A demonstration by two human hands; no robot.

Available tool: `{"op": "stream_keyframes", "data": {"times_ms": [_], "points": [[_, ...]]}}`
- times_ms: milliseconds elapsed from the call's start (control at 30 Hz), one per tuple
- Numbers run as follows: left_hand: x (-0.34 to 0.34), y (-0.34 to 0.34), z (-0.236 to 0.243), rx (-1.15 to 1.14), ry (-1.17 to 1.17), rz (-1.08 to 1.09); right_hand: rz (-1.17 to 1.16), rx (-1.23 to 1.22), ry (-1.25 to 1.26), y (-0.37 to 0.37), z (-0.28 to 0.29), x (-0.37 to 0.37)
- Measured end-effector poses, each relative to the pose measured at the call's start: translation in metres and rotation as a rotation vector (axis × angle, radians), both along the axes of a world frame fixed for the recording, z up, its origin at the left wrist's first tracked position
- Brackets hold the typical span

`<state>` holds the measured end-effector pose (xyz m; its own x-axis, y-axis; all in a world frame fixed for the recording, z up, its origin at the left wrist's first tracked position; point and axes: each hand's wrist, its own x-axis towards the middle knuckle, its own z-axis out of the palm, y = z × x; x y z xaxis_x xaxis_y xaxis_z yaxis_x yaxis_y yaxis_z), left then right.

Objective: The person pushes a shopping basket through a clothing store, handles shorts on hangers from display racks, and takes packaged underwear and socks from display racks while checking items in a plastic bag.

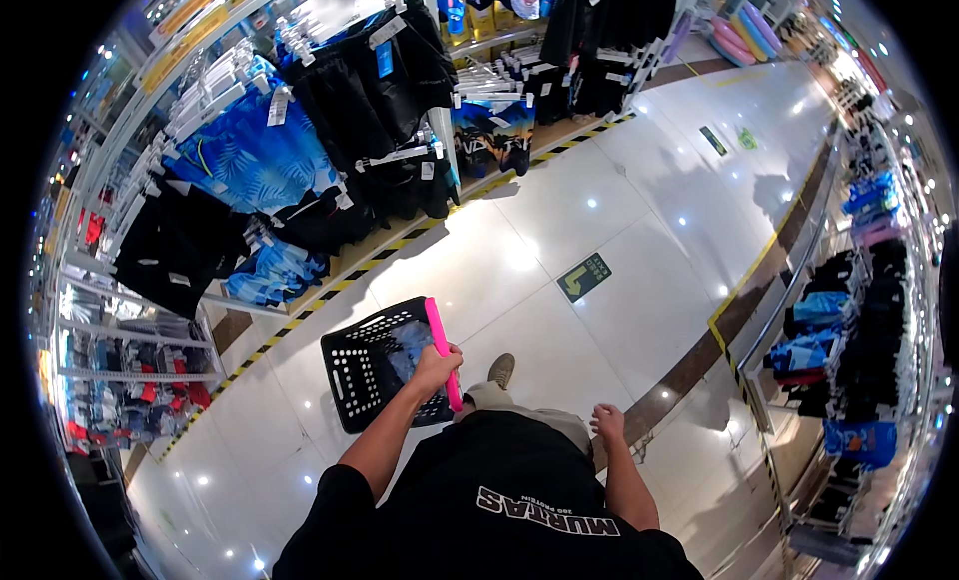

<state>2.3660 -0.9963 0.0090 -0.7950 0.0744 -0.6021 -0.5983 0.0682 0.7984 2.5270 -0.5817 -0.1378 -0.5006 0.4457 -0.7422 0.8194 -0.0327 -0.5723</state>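
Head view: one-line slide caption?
Left hand holding a black basket by its pink handle, right hand loosely curled, hanging clothes alongside.

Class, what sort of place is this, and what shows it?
Probably a clothing shop: blue leaf-patterned garments hang on white plastic hangers, a dark green rectangular floor sign bears an arrow, and the left hand grips the bright pink bar handle of a black perforated plastic shopping basket.

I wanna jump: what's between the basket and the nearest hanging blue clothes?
The head view shows pale floor tiles, then striped tape, between the basket and hanging blue clothes.
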Motion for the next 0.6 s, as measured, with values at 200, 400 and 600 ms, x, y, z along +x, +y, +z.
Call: {"op": "stream_keyframes", "data": {"times_ms": [200, 400, 600], "points": [[0.003, 0.054, 0.002, 0.032, -0.018, -0.085, 0.403, -0.101, 0.400, -0.043, 0.064, -0.121], [0.041, 0.089, -0.008, -0.189, 0.118, -0.085, 1.089, 0.256, 0.978, -0.107, 0.186, -0.184], [0.093, 0.137, 0.018, -0.828, 0.210, -0.127, 1.650, 0.597, 1.323, -0.143, 0.195, -0.186]]}}
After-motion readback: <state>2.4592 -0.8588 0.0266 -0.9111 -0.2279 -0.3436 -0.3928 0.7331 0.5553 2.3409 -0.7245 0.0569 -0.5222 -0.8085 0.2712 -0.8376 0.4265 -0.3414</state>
